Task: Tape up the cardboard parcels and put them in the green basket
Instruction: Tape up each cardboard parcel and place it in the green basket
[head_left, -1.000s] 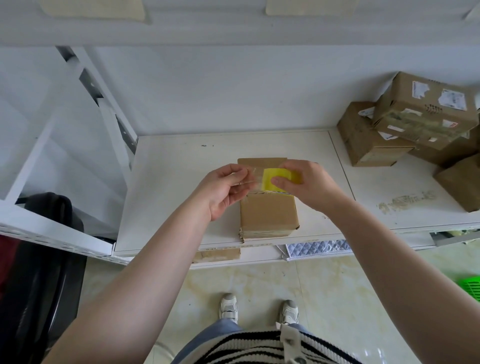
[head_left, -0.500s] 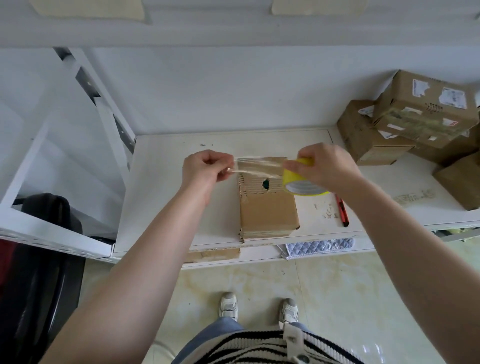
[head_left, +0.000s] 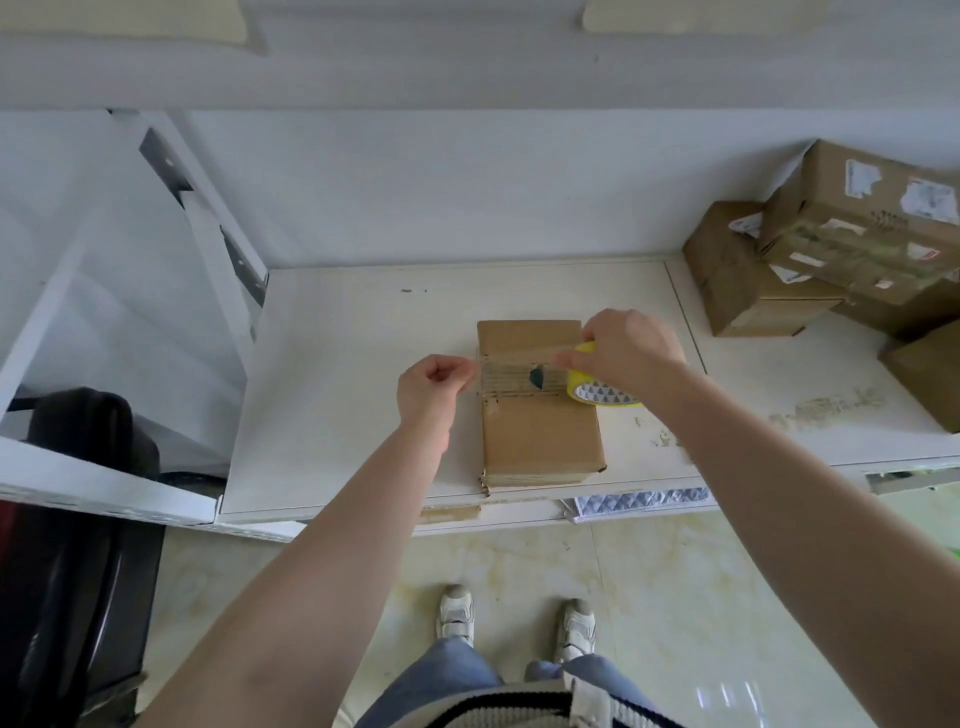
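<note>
A small cardboard parcel (head_left: 540, 431) lies on the white shelf (head_left: 353, 374) in front of me. A strip of clear tape (head_left: 511, 371) stretches across the parcel's top from left to right. My left hand (head_left: 431, 387) pinches the free end of the strip at the parcel's left edge. My right hand (head_left: 631, 353) grips the yellow tape roll (head_left: 597, 392) at the parcel's right edge. The green basket is out of sight.
Several more cardboard parcels (head_left: 831, 260) are stacked at the right end of the shelf. A white shelf frame (head_left: 208, 218) rises on the left, with a black bag (head_left: 78, 519) below it. My feet stand on the tiled floor (head_left: 675, 597).
Both hands have come down and drawn apart, pulling the tape out into a longer strip that now lies low across the parcel's top.
</note>
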